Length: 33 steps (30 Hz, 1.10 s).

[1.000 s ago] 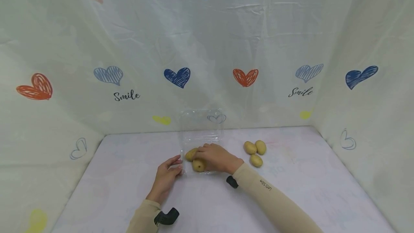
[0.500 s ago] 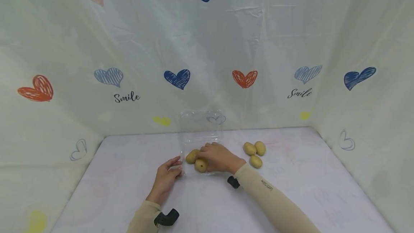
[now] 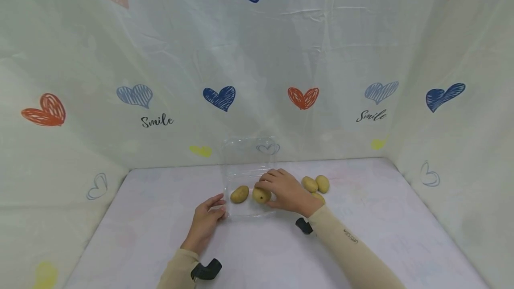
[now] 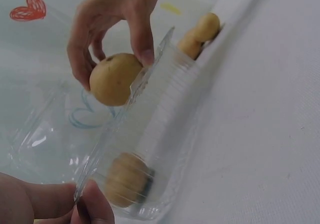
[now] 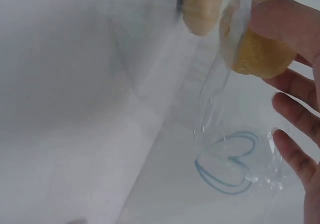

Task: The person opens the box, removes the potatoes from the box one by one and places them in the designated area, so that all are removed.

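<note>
A clear plastic clamshell container (image 3: 245, 212) stands on the table, its hinged lid (image 3: 242, 153) raised at the back. My left hand (image 3: 204, 224) pinches its left rim between thumb and fingers (image 4: 52, 201), as the left wrist view shows. My right hand (image 3: 288, 193) grips a potato (image 3: 261, 196) between thumb and fingertips. In the left wrist view that held potato (image 4: 114, 81) is at the height of the container's rim, near its right end. Another potato (image 3: 239, 194) lies inside, on the left of the container.
On the table right of the container lie several more things of the same kind: a potato (image 3: 309, 184), a second potato (image 3: 322, 183) and a third potato (image 3: 319, 198) partly behind my right wrist. A white curtain (image 3: 257, 57) printed with hearts stands behind the table.
My right hand has moved right and slightly up with the potato, away from the other potato inside the container. The left hand stays at the left rim.
</note>
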{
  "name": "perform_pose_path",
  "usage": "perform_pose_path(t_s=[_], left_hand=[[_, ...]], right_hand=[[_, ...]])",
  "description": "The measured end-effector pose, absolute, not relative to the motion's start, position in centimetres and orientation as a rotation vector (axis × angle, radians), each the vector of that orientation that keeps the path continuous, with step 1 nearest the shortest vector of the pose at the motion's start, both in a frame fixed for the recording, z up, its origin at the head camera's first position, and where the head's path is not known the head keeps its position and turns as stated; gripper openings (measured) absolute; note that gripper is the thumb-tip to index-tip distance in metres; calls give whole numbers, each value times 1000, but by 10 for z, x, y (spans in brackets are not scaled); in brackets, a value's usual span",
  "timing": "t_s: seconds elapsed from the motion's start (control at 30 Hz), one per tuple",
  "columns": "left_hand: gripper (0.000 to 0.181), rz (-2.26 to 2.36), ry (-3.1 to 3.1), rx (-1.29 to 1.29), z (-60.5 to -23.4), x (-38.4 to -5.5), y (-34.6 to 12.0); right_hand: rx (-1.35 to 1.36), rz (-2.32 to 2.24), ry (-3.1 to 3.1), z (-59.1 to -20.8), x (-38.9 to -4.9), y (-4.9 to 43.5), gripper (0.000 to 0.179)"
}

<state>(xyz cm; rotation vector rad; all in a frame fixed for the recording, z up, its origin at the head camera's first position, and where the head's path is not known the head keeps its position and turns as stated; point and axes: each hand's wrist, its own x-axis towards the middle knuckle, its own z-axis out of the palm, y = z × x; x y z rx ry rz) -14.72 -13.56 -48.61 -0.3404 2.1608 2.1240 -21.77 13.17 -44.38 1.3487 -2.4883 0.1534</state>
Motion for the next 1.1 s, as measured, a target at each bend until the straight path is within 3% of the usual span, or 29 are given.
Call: perform_pose_path(t_s=[0.63,1.1], left_hand=[[49,2124,2137,-292,-483,-151,-139],[50,2133,2101,-295,-482,-155,-141]], right_hand=[[1160,193,-2398,-429,-199,198,57],[973,285,-2419,-446,-191,254,62]])
